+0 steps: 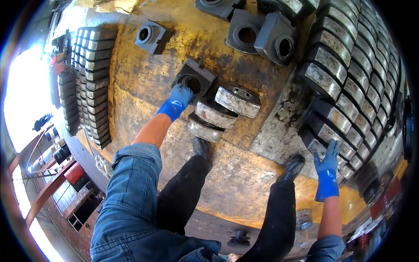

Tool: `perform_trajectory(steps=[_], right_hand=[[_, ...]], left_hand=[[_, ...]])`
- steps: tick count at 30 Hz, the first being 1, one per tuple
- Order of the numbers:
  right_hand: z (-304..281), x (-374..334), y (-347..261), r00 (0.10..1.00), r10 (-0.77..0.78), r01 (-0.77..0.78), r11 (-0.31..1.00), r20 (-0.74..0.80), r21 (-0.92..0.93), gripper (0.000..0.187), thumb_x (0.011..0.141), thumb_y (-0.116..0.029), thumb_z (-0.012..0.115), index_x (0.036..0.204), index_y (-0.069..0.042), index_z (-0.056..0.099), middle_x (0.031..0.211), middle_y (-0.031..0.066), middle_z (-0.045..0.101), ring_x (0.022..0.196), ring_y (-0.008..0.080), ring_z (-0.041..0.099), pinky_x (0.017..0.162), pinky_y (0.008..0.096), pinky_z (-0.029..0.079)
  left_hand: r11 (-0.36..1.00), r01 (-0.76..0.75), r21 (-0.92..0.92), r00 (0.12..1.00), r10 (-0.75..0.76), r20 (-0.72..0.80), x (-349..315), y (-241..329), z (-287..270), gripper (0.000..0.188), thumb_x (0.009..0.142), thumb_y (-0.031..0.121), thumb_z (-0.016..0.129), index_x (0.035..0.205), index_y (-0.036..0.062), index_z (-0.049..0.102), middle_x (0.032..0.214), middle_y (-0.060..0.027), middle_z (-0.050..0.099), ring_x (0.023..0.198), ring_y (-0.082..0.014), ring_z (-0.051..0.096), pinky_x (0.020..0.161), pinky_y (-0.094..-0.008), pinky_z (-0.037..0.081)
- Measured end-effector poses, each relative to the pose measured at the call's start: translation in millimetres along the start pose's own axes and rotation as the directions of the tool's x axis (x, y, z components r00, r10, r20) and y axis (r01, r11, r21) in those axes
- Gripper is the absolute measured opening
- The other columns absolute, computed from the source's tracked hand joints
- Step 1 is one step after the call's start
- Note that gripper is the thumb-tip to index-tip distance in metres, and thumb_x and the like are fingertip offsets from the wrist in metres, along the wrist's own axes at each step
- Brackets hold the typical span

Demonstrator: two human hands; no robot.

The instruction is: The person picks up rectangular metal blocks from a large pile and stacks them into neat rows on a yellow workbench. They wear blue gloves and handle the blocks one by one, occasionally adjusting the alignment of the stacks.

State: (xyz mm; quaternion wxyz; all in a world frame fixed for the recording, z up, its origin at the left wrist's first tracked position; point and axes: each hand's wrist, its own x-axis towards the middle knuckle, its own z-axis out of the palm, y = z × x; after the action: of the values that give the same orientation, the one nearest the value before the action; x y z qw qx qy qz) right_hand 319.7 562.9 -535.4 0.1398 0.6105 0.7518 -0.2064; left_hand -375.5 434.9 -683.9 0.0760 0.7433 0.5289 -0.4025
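Observation:
My left hand, in a blue glove, has its fingers curled at the near rim of a round bore in a dark metal housing block. Its fingertips are partly hidden there. Just right of that hand, several curved, worn metal segments lie side by side on the yellow, stained surface. My right hand, also gloved in blue, stretches its fingers against the near end of a row of stacked metal segments and grips nothing.
More bored housing blocks stand at the far side, with a single housing block at far left. Another stack of metal segments rises on the left. My black shoes are on the worn yellow plate.

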Motion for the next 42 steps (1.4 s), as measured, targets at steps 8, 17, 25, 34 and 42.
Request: perform_trajectory(steps=[8,17,25,34,42], right_hand=[[0.5,-6.4,14.2,0.994,-0.077,0.075,0.997,-0.074,-0.035,0.095,0.085,-0.023,0.077,0.161,-0.005,0.023,0.164,0.029,0.023,0.146,0.0465,0.036,0.111,0.0464,0.046],[1.6,-2.9,-3.5,1.0,0.004,-0.004,0.998,-0.005,-0.061,0.093,0.085,-0.031,0.076,0.159,-0.004,0.027,0.163,0.0293,0.027,0.149,0.0467,0.032,0.113,0.0498,0.043],[-14.3,-2.2,-2.6,0.998,0.035,-0.035,0.999,0.055,-0.006,0.098,0.082,-0.031,0.076,0.16,-0.003,0.025,0.163,0.0312,0.025,0.149,0.0514,0.029,0.116,0.0515,0.04],[-35.1,4.1,-13.3,0.949,0.161,-0.148,0.987,0.272,-0.066,0.096,0.086,-0.038,0.071,0.163,-0.01,0.021,0.168,0.0238,0.018,0.151,0.0492,0.027,0.118,0.0527,0.035],[-52.5,10.4,-20.4,0.931,0.177,-0.169,0.984,0.32,-0.052,0.091,0.088,-0.033,0.068,0.163,-0.013,0.022,0.169,0.0213,0.018,0.153,0.0433,0.025,0.118,0.0511,0.036]], left_hand=[[0.947,-0.115,-0.301,0.958,0.186,0.218,2.3,-22.3,-108.5,0.02,0.083,0.02,0.069,0.098,0.0123,0.079,0.093,-0.0114,0.077,0.092,-0.0284,0.074,0.083,-0.0406,0.057],[0.688,0.108,-0.718,0.925,0.196,0.327,25.0,-111.4,-206.4,0.044,0.083,0.03,0.079,0.117,0.0026,0.071,0.106,-0.0165,0.075,0.097,-0.0302,0.072,0.085,-0.0417,0.056],[-0.484,0.206,-0.851,0.918,-0.207,0.34,-120.6,-71.9,-234.6,0.045,0.097,0.029,0.072,0.128,-0.0032,0.063,0.111,-0.0057,0.07,0.095,-0.014,0.065,0.083,-0.0284,0.052],[-0.429,0.151,-0.89,0.865,-0.378,0.329,-222.3,-21.3,-349.2,0.021,0.101,0.027,0.067,0.107,0.0069,0.067,0.094,0.0052,0.064,0.083,-0.0072,0.056,0.075,-0.0253,0.047],[-0.741,0.079,-0.667,0.983,-0.053,0.175,-150.9,88.9,-343.1,0.022,0.103,0.007,0.055,0.121,0.0011,0.066,0.1,0.0027,0.066,0.089,-0.0057,0.061,0.08,-0.0193,0.049]])
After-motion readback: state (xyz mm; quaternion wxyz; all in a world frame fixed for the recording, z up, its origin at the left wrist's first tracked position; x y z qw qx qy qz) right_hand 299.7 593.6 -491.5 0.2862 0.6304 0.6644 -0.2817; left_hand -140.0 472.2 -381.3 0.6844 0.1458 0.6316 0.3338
